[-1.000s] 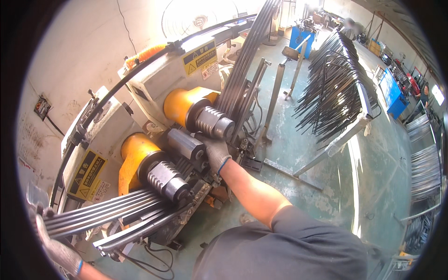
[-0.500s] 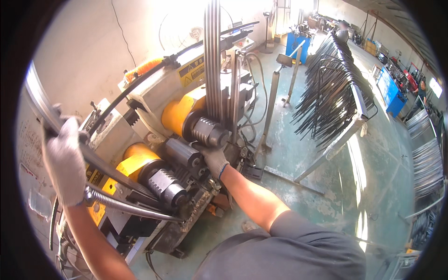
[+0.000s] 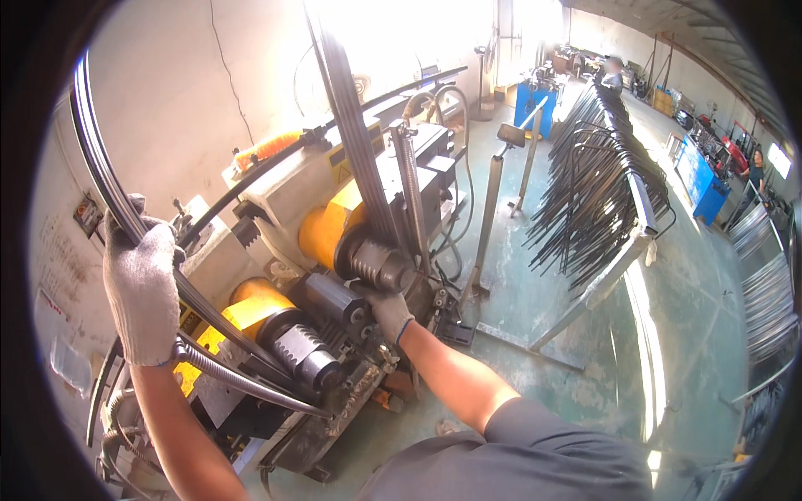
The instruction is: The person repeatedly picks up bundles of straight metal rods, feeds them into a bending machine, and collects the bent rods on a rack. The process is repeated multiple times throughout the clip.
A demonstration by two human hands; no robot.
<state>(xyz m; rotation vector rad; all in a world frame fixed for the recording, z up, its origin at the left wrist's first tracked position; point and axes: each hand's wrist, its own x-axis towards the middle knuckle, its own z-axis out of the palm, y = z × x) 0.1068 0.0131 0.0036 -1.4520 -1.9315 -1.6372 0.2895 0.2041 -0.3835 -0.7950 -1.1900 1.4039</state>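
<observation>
My left hand (image 3: 144,288), in a knitted white glove, is wrapped round a bundle of dark metal rods (image 3: 93,138) that runs down to the near ridged black roller (image 3: 294,341). My right hand (image 3: 389,314), also gloved, reaches in below the far ridged roller (image 3: 376,265), beside a dark block (image 3: 334,299); its fingertips are hidden there. A second bundle of dark rods (image 3: 344,92) leans up and to the left from behind the far roller. Yellow housings (image 3: 322,238) stand behind the rollers on the bending machine.
Flexible metal conduits (image 3: 251,389) cross the machine's front and rise at its right. Beyond a metal stand (image 3: 491,217), a rack (image 3: 603,265) carries many bent dark rods. Blue machines (image 3: 702,179) stand farther off, with people (image 3: 756,179) in the background.
The second rod bundle has tipped from upright to a left lean. My left hand has shifted slightly right with its rods, which stand steeper. My right hand stays by the far roller.
</observation>
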